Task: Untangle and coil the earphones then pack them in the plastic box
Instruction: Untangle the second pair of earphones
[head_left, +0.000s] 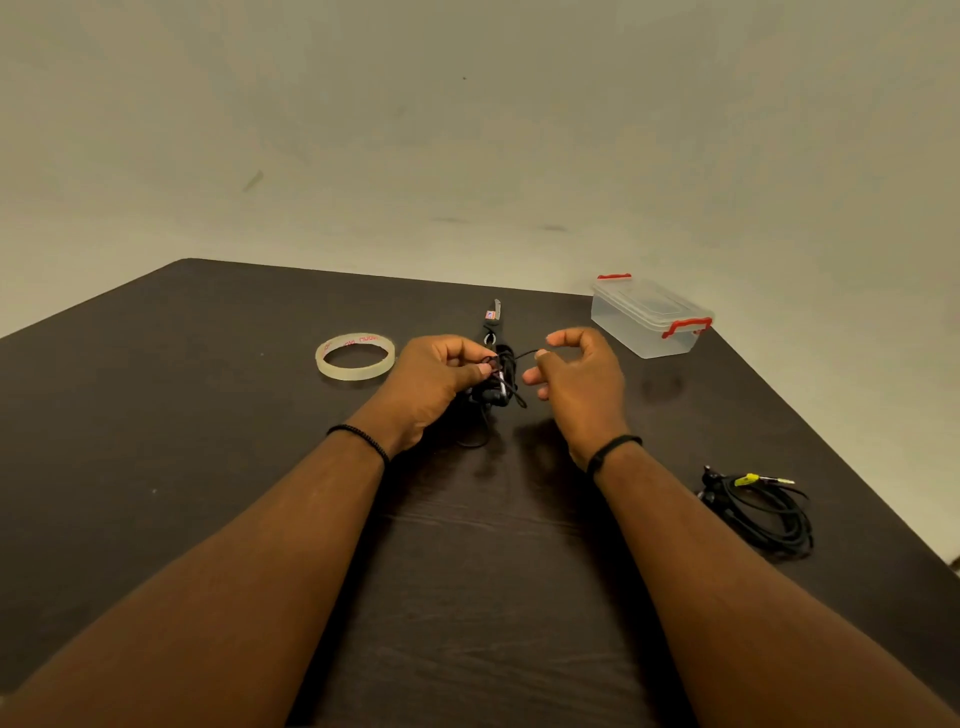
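Left hand (434, 382) grips tangled earphones (500, 379); right hand (579, 382) pinches one strand; plastic box (649, 317) closed, well apart

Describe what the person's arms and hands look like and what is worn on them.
Both forearms are bare, with no sleeves in view. The left hand has a thin black beaded bracelet at the wrist. The right hand has a plain black band at the wrist. No gloves, rings or watch show on either hand.
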